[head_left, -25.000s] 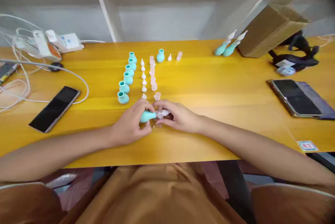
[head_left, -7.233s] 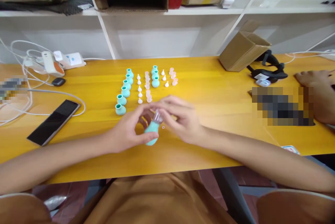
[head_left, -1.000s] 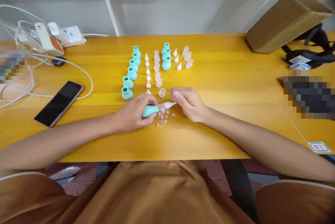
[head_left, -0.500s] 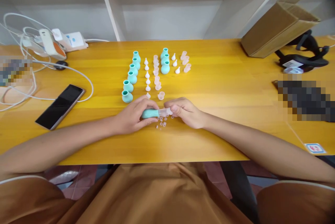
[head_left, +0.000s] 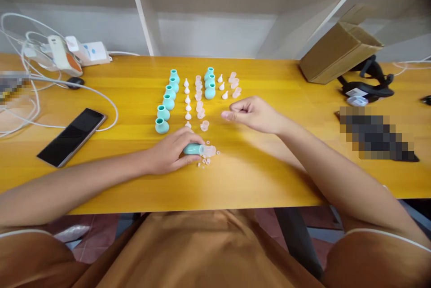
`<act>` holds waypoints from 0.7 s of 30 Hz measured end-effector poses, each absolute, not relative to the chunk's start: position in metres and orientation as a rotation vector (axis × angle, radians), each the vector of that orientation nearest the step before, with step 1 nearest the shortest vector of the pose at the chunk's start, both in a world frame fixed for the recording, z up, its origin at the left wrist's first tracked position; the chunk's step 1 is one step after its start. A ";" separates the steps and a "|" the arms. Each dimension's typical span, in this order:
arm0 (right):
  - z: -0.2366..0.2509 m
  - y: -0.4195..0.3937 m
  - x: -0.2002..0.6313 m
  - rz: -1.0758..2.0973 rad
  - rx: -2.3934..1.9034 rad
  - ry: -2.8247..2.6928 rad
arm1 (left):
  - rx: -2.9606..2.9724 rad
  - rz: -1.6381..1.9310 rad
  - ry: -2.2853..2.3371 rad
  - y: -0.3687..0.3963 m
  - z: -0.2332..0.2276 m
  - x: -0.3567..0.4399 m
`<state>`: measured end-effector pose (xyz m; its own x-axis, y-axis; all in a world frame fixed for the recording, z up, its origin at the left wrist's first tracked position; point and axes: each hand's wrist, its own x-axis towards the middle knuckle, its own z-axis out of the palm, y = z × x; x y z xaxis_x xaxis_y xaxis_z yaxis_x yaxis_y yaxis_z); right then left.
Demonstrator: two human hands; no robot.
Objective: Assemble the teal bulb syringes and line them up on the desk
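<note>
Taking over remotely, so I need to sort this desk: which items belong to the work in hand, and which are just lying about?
In hand: left hand holding teal bulb; right hand; teal bulb rows; white tips; clear caps; tiny loose pieces.

Lying about: phone; cardboard box; cables; black strap.

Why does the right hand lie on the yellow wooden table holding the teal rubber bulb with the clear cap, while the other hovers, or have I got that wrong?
Wrong hand. The head view shows the left hand holding the teal rubber bulb with the clear cap on the yellow wooden table; the right hand hovers.
</note>
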<state>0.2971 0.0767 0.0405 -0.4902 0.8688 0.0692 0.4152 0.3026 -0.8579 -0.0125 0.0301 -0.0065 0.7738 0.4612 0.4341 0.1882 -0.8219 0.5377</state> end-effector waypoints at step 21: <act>-0.011 0.010 0.220 1.384 -0.879 -1.601 | 2.275 1.211 0.695 0.022 -0.003 -0.012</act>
